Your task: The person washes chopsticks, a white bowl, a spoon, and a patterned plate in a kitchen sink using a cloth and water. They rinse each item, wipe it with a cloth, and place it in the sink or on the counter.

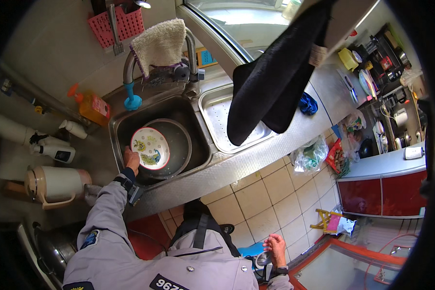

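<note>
My left hand (132, 159) grips the left rim of a white ceramic bowl (155, 146) with a red edge and a peacock pattern inside. The bowl is tilted, its inside facing up toward me, over a round dark basin (181, 145). That basin stands in the left stainless-steel sink bowl (202, 139). Above the sink's back edge, a blue nozzle (132, 99) hangs from the curved faucet (129, 70). My right hand (275, 248) is low at my right side, away from the sink, loosely curled with nothing seen in it.
A beige towel (161, 43) drapes over the faucet. The right sink basin (219, 112) is partly hidden by a hanging black cloth (275, 76). Left of the sink stand an orange soap bottle (94, 108) and a thermos jug (58, 183). A plastic bag (310, 156) hangs at the counter's front.
</note>
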